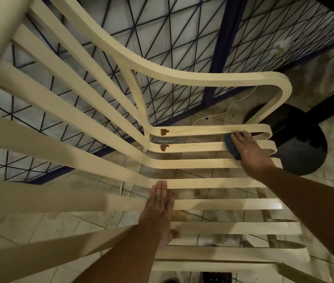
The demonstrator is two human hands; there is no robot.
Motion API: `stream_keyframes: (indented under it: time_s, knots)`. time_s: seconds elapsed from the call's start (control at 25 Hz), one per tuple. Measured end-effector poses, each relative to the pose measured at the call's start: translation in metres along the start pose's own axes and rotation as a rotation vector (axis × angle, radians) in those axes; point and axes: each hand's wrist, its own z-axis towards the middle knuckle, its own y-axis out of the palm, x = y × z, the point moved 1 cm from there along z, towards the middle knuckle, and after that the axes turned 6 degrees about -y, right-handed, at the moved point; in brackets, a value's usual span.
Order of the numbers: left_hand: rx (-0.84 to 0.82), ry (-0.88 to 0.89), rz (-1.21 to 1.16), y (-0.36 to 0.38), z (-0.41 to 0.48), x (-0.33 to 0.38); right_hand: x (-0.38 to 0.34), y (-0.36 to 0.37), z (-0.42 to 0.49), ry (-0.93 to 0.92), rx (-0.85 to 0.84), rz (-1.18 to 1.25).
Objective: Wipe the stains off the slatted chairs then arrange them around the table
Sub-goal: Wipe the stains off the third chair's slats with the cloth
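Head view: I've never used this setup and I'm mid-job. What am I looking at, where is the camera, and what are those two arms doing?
There is no machine here. Those are a person's bare arms, and the one camera sits on their head, looking down. Below is a cream slatted chair on a tiled floor. The right hand presses a dark blue cloth onto the far seat slats. The left hand lies flat on nearer slats, holding nothing. Brown stains show where the far slats meet the backrest. The black disc at right is a table base.
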Motion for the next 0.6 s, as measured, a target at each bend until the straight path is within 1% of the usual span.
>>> stream_keyframes:
  time_s: [0.08, 0.16, 0.2, 0.24, 0.32, 0.36, 0.4, 0.48, 0.6]
  knots:
    - [0.0, -0.001, -0.017, -0.002, -0.001, -0.001, 0.011, -0.001, -0.001, 0.142, 0.028, -0.033]
    - [-0.031, 0.017, -0.035, -0.006, -0.002, 0.0, -0.006, 0.003, 0.002, 0.274, 0.072, 0.014]
    - [-0.046, 0.026, -0.069, -0.008, -0.003, 0.0, -0.024, 0.007, 0.003, 0.282, 0.079, 0.047]
    - [-0.055, 0.027, -0.122, -0.012, -0.004, 0.001, -0.043, 0.009, 0.006, 0.243, 0.067, 0.067]
    - [-0.03, 0.002, -0.256, -0.02, -0.006, 0.001, -0.076, 0.016, 0.01, 0.072, 0.003, 0.085]
    - [-0.01, -0.011, -0.315, -0.022, -0.006, 0.0, -0.085, 0.02, 0.009, 0.008, -0.033, 0.097]
    - [0.003, -0.021, -0.351, -0.022, -0.005, 0.0, -0.086, 0.021, 0.008, -0.016, -0.052, 0.105]
    - [0.02, -0.037, -0.354, -0.02, -0.001, 0.001, -0.071, 0.021, 0.003, 0.037, -0.017, 0.083]
    - [0.021, -0.059, -0.345, -0.016, 0.004, 0.002, -0.052, 0.016, -0.007, 0.197, 0.067, 0.087]
